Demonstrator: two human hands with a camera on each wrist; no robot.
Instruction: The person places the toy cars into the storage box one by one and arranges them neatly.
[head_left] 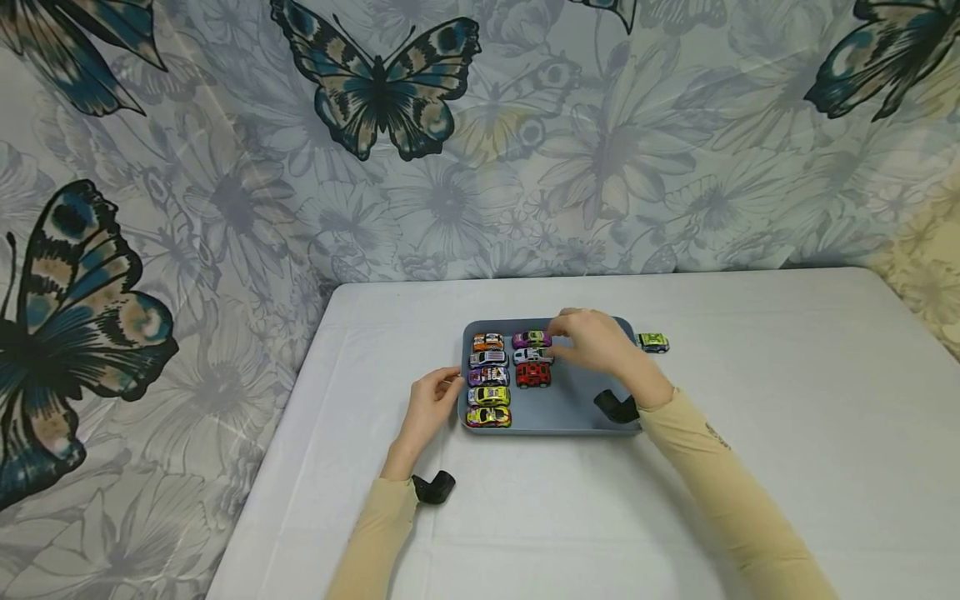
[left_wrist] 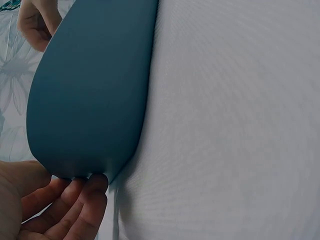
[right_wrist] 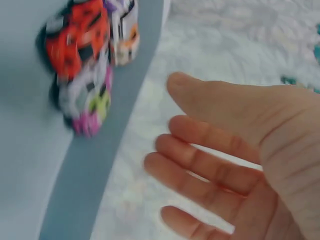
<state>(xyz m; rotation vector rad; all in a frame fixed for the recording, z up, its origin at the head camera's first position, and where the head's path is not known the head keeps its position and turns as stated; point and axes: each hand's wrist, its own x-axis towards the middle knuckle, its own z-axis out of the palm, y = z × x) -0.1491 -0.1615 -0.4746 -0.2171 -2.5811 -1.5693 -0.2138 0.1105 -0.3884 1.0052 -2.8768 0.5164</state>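
Note:
A blue-grey tray (head_left: 570,421) on the table holds small toy cars in two columns. The left column has several, from an orange car (head_left: 488,342) down to a yellow one (head_left: 488,417). In the second column are a purple car (head_left: 532,339), a white car (head_left: 533,356) and a red car (head_left: 533,376). My left hand (head_left: 435,400) grips the tray's left edge, thumb at the rim and fingertips against the outer wall (left_wrist: 90,155). Above the tray, my right hand (head_left: 596,340) has loosely bent fingers (right_wrist: 195,170) with nothing between them, close to the purple and white cars.
A green toy car (head_left: 652,342) sits on the white tablecloth (head_left: 750,358) just right of the tray. Black wrist-worn pieces (head_left: 435,487) stick out near both wrists. A butterfly-patterned curtain (head_left: 450,217) hangs behind the table's far edge.

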